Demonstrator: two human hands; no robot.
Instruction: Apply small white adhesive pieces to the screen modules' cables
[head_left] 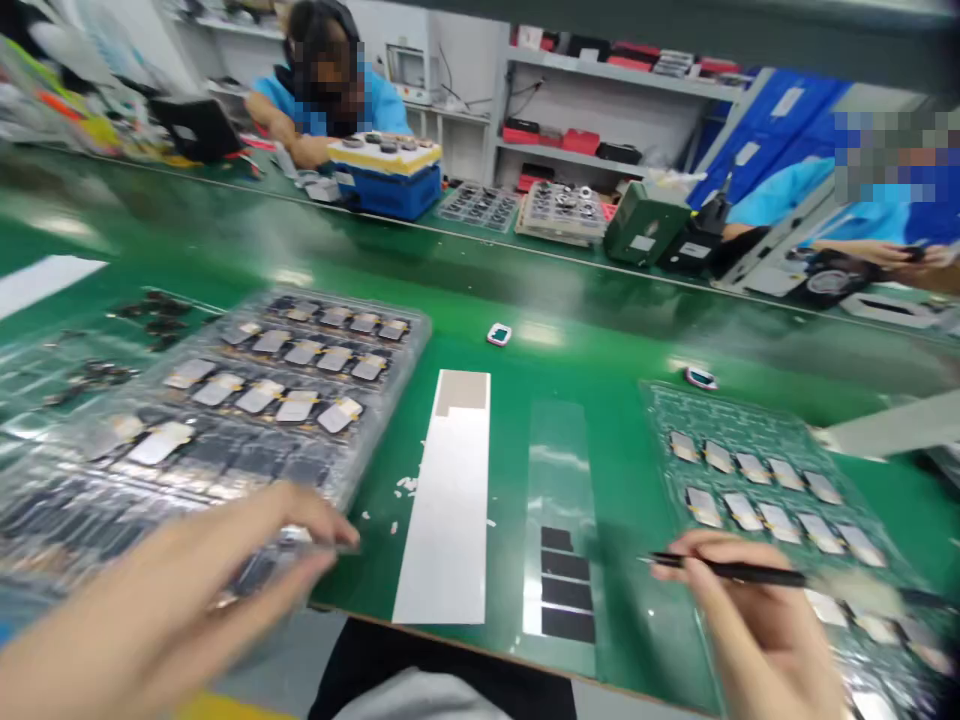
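My left hand point(225, 570) is over the near right corner of the left clear plastic tray point(409, 345). Its thumb and forefinger pinch a small, thin flat piece point(343, 546), blurred and seen edge-on. Rows of small grey-white rectangular parts with yellowish tabs point(300, 405) lie in that tray's pockets. My right hand point(757, 610) grips a slim black pen-like tool point(757, 574) with a thin metal tip pointing left. Beneath this hand is the right clear tray point(675, 400), which holds similar parts point(780, 522). Motion blurs both hands.
Between the trays lie a white strip point(450, 500) and a clear film strip point(559, 470) with several dark rectangles point(566, 566). White scraps point(406, 485) lie nearby. Two small rounded frames point(499, 334) sit farther back. Two co-workers point(382, 100) are across the bench, beyond a blue box point(397, 190).
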